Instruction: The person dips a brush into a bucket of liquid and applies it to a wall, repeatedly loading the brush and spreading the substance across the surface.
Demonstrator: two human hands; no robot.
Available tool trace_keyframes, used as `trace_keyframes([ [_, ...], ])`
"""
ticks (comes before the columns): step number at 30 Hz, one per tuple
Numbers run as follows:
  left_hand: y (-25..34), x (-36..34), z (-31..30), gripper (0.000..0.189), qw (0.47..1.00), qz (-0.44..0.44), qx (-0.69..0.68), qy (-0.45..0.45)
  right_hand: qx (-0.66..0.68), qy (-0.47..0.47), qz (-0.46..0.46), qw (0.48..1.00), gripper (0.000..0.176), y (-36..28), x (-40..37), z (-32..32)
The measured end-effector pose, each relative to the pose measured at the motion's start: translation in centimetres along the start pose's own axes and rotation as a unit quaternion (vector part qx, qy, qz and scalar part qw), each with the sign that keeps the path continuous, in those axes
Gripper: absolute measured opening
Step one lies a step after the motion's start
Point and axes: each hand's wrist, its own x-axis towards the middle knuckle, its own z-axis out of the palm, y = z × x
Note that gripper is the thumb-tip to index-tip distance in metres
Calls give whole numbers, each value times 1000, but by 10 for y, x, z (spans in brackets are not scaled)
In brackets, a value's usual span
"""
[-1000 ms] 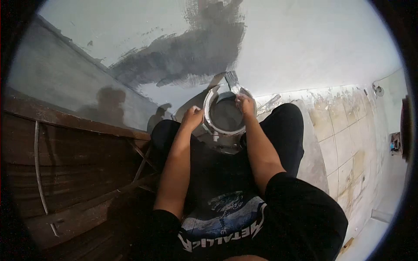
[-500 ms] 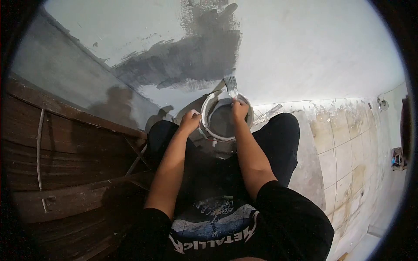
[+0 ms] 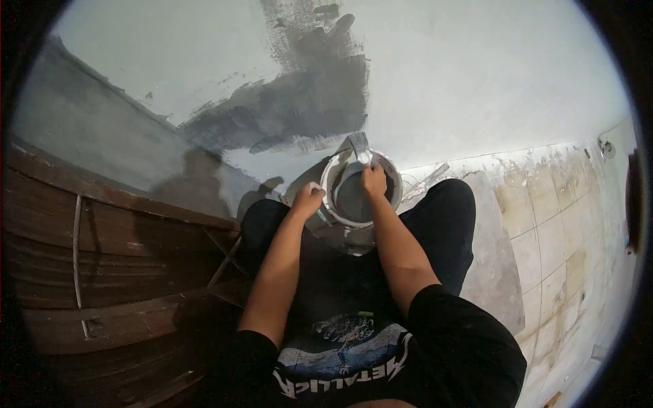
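Observation:
A paintbrush [image 3: 360, 144] with grey-coated bristles is gripped by its handle in my right hand [image 3: 373, 180]. Its bristles point toward the wall, above the far rim of a round white bucket [image 3: 394, 165]. Dark grey paint-like liquid [image 3: 353, 198] lies in the bucket, and grey smears coat its inner wall. My left hand [image 3: 309, 200] is closed at the bucket's left side, around what looks like the bucket's handle; the fingers hide most of it. Ahead, the pale wall [image 3: 469, 81] carries a dark grey painted patch [image 3: 306, 98] with streaky edges.
Brown wooden furniture [image 3: 136, 248] with a thin rod stands close on my left. My bent knees flank the bucket. To the right run stained, paint-spattered floor tiles [image 3: 544, 238] and a grey slab-like strip [image 3: 486, 251]. A small round object [image 3: 607, 149] lies at the far right.
The view has shifted slightly, so the bucket and hands appear a little lower and further right. The brush has dropped a little closer to the bucket's far rim. Both hands keep their grips.

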Motion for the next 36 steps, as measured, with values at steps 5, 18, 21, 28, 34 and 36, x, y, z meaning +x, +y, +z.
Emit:
trace_keyframes([
  [5, -29, 22, 16, 28, 997, -9, -47, -53, 48, 114, -130, 984, 41, -22, -14, -4],
  [18, -20, 11, 6, 28, 998, 9, -51, -36, -92, -11, 27, 995, 36, -11, -16, -14],
  [21, -16, 6, 5, 27, 999, 23, -34, -19, -42, 99, 0, 994, 33, -8, -27, -8],
  [28, -8, 0, -3, 27, 998, 2, -48, -35, 91, 185, -218, 954, 24, -46, -18, -26],
  [34, -17, 3, -1, 27, 998, 4, -55, -26, -53, 135, -204, 968, 30, -25, -8, -20],
  [36, -13, 3, -1, 27, 998, 2, -59, -29, -103, 123, -169, 972, 42, -10, -9, -13],
])
